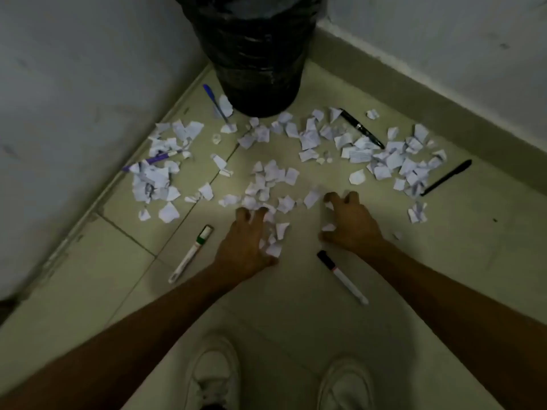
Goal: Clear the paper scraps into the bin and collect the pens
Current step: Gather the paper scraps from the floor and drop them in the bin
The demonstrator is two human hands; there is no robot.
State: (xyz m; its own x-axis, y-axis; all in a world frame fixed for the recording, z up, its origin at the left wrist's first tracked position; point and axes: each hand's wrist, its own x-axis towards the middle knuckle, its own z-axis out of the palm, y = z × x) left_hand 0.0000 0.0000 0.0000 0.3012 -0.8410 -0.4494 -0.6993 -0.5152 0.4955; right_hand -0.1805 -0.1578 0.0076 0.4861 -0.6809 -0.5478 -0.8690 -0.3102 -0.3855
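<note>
A: Where are the paper scraps [275,176]?

B: Strewn over the tiled floor [296,321] in a corner, in a broad band in front of the bin [254,54]. One clump lies at the left by the wall, one in the middle, one at the right.

A: And the bin?

B: Black, lined with a black bag, standing at the far end in the corner where the two walls meet. The farthest scraps lie just at its foot.

A: The hands?

B: Both are down on the floor at the near edge of the middle clump. The left hand [248,241] has its fingers curled over a small heap of scraps, touching them. The right hand [350,223] is clawed too, with a scrap or two under the palm. Whether either truly grips paper, I cannot tell.

A: Pens?

B: Six. A blue pen [216,105] lies left of the bin, a purple pen [151,160] among the left clump, a black pen with a metal band [361,128] far right of the bin, and a plain black pen [447,177] at the right edge of the scraps. A white marker with a green band [192,253] lies near left of the left hand, and a white marker with a black cap [342,276] near the right wrist.

A: Anything nearer?

B: Two white shoes [213,374] at the bottom edge.
</note>
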